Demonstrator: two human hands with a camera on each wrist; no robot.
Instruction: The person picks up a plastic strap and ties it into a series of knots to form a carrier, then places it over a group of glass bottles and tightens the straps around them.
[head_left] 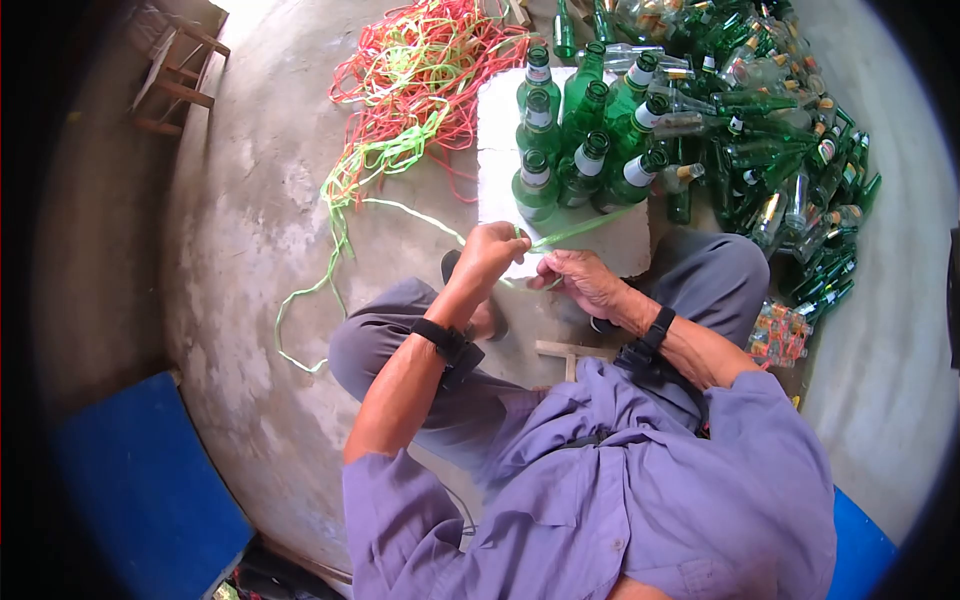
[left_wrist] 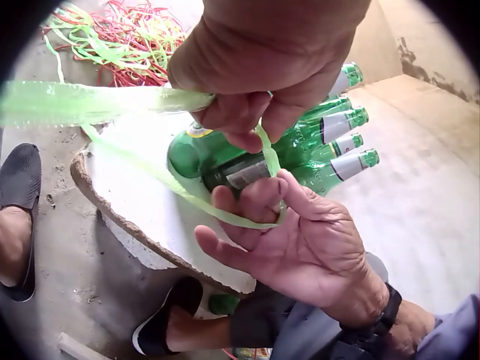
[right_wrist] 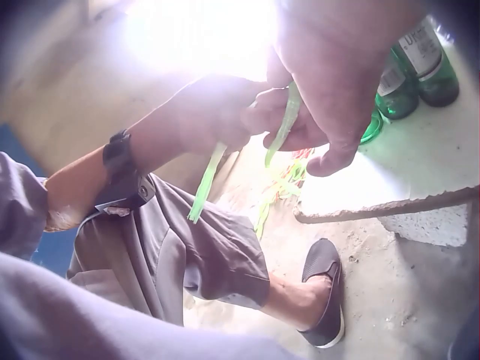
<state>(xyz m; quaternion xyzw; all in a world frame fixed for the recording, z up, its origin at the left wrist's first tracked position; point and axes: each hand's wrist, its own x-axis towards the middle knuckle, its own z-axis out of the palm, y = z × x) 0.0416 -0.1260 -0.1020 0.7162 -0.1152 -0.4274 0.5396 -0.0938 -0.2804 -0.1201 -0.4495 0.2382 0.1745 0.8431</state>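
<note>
Both hands meet over the near edge of a white slab (head_left: pixel 495 160), on a green plastic strap (head_left: pixel 588 228). My left hand (head_left: pixel 490 252) pinches the strap; in the left wrist view a flat length of strap (left_wrist: pixel 67 105) runs off leftward from its fingers. Palm up, my right hand (left_wrist: pixel 307 255) has the strap looped over its fingers, with thumb and forefinger pinching it below the left hand. A tight group of green glass bottles (head_left: pixel 535 190) with white neck labels stands on the slab, just beyond both hands. The strap reaches along the group's near side.
A tangled heap of red and green strap (head_left: pixel 420 60) lies on the floor at the far left, one strand trailing to the hands. Many loose bottles (head_left: pixel 770 150) pile up on the right. A wooden stool (head_left: pixel 180 80) stands far left, near a blue panel (head_left: pixel 150 490).
</note>
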